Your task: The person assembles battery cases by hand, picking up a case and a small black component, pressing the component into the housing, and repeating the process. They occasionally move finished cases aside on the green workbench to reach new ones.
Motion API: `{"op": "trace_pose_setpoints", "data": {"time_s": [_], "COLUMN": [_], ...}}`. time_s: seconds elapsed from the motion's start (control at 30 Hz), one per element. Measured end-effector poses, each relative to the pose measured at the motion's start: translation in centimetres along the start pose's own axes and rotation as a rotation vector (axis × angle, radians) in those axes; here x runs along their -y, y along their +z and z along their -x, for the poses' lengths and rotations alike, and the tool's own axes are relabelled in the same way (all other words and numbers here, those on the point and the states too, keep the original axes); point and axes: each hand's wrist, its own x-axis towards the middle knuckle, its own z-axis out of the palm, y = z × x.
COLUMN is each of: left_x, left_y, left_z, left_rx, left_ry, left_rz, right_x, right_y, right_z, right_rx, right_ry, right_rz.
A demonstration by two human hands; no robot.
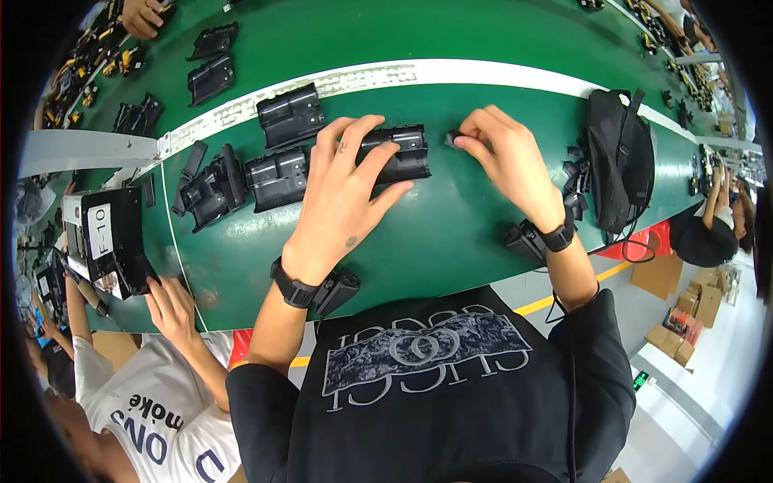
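Observation:
My left hand [338,181] spans a black plastic housing half [407,153] on the green table, thumb by its near edge and fingers over its top and far edge. To the right, my right hand [507,153] pinches a small dark block-shaped piece [453,138] between thumb and fingertips, a little apart from the housing. Left of my left hand lies another black housing half [276,179], with a similar one [290,115] beyond it. My left palm and part of the held housing's left end are hidden.
A black mesh bag [618,161] lies at the right, with several small black parts [576,177] beside it. More black parts [213,189] are piled at left. A grey metal post [88,153] and a co-worker's hand [171,307] near a black box [117,233] stand further left.

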Motion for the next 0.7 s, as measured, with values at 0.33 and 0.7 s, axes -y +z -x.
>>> {"op": "trace_pose_setpoints", "data": {"time_s": [0.33, 0.7], "left_x": [0.4, -0.1], "left_y": [-1.1, -3.3], "left_z": [-0.2, -7.3], "left_rx": [0.079, 0.054], "left_ry": [-0.05, 0.012], "left_rz": [-0.067, -0.296], "right_x": [2.2, 2.9], "right_y": [0.3, -1.8], "right_z": [-0.8, -0.5], "right_rx": [-0.038, -0.125], "right_ry": [-0.186, -0.107], "right_rz": [-0.074, -0.234]}}
